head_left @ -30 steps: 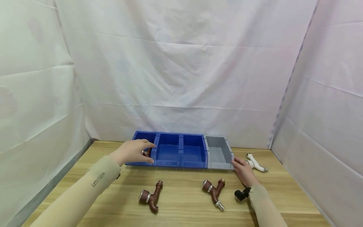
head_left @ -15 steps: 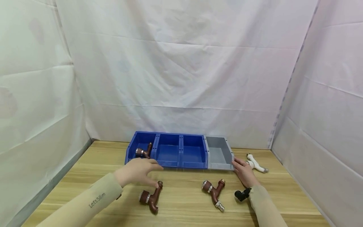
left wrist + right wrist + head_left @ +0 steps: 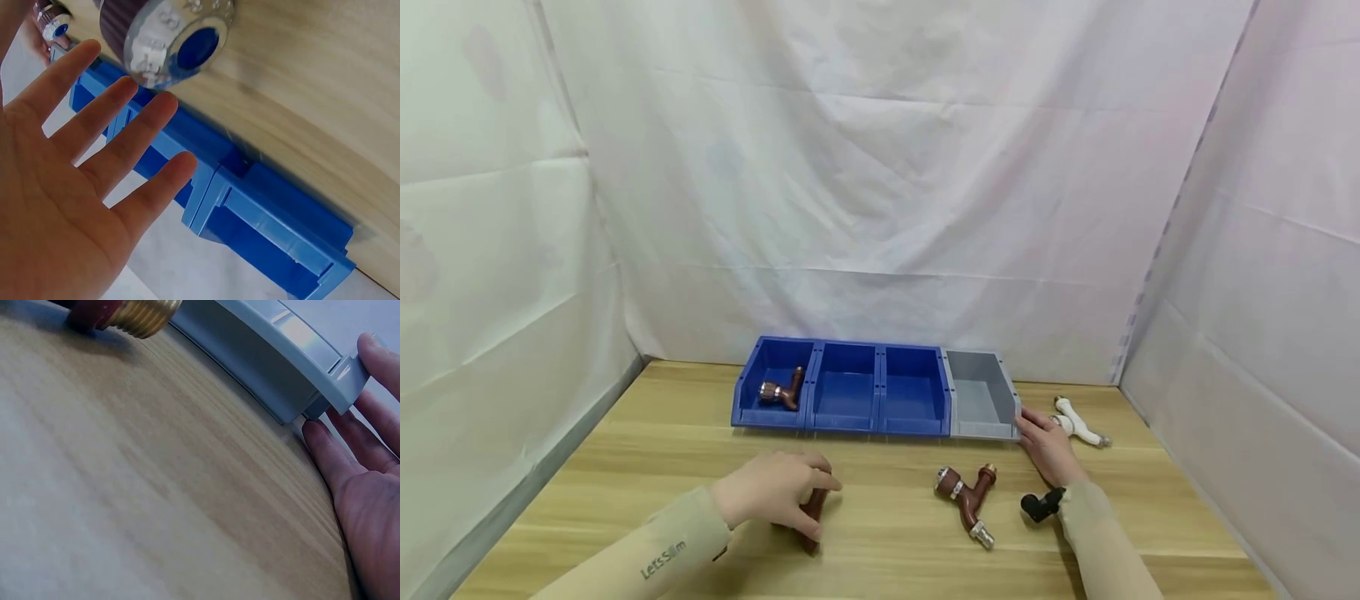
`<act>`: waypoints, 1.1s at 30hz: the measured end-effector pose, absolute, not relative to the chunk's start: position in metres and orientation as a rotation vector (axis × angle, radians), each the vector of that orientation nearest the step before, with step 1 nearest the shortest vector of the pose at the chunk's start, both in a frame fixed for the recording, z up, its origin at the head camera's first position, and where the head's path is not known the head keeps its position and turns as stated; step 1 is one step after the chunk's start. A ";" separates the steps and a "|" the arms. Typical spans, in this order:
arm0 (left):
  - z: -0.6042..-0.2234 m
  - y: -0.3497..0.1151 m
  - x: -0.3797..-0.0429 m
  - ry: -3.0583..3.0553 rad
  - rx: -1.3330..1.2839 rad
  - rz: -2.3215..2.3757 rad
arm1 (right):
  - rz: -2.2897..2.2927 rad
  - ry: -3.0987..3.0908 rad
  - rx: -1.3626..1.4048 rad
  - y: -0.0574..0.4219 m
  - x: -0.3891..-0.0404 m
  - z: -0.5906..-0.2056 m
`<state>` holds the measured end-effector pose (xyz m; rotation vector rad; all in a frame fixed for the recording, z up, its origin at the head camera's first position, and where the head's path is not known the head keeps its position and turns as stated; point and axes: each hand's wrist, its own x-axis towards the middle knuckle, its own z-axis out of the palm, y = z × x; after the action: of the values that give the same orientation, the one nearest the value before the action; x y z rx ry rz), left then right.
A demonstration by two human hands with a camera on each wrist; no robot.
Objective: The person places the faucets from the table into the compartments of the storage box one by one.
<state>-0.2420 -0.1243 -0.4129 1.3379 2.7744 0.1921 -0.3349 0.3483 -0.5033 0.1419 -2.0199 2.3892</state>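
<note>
My left hand [image 3: 778, 487] is over a brown tap [image 3: 812, 507] at the front left of the table, hiding most of it. In the left wrist view the fingers are spread and straight, beside the tap's ribbed knob [image 3: 147, 37] with its blue cap. Far to the right, my right hand [image 3: 1048, 450] touches the front right corner of a grey bin [image 3: 983, 430]. Its fingertips lie against that corner in the right wrist view, the fingers nearly straight. Another brown tap [image 3: 786, 393] lies inside the leftmost blue bin [image 3: 769, 419].
Two more blue bins [image 3: 842, 422] link the leftmost one to the grey bin in a row. A brown tap with a metal spout end [image 3: 970, 502] lies front right. Beyond the right hand is a white tap [image 3: 1080, 427]. White cloth [image 3: 880, 208] encloses the table.
My left hand has withdrawn from the leftmost blue bin, leaving a brown tap inside, and come forward over the front left tap. The right hand stays at the grey bin.
</note>
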 end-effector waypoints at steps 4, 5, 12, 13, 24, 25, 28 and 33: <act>-0.413 -0.123 -0.241 2.767 1.323 0.167 | 2.396 -2.032 0.133 0.349 -0.337 -0.502; -0.413 -0.123 -0.240 2.767 1.313 0.161 | 2.396 -2.029 0.128 0.349 -0.338 -0.502; -0.416 -0.122 -0.236 2.751 1.317 0.136 | 2.408 -2.003 0.125 0.349 -0.334 -0.506; -0.417 -0.123 -0.235 2.746 1.317 0.139 | 2.413 -2.006 0.129 0.349 -0.333 -0.507; -0.423 -0.123 -0.232 2.718 1.349 0.132 | 2.455 -1.953 0.149 0.349 -0.332 -0.506; -0.423 -0.123 -0.232 2.709 1.364 0.138 | 2.450 -1.951 0.149 0.349 -0.332 -0.506; -0.426 -0.124 -0.232 2.681 1.434 0.150 | 2.449 -1.968 0.150 0.349 -0.333 -0.504; -0.427 -0.127 -0.230 2.680 1.496 0.181 | 2.439 -2.003 0.160 0.349 -0.335 -0.502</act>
<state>-0.2303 -0.1274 -0.4271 1.4955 2.6801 0.1811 -0.3350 0.3488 -0.5017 0.1602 -2.0028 2.4387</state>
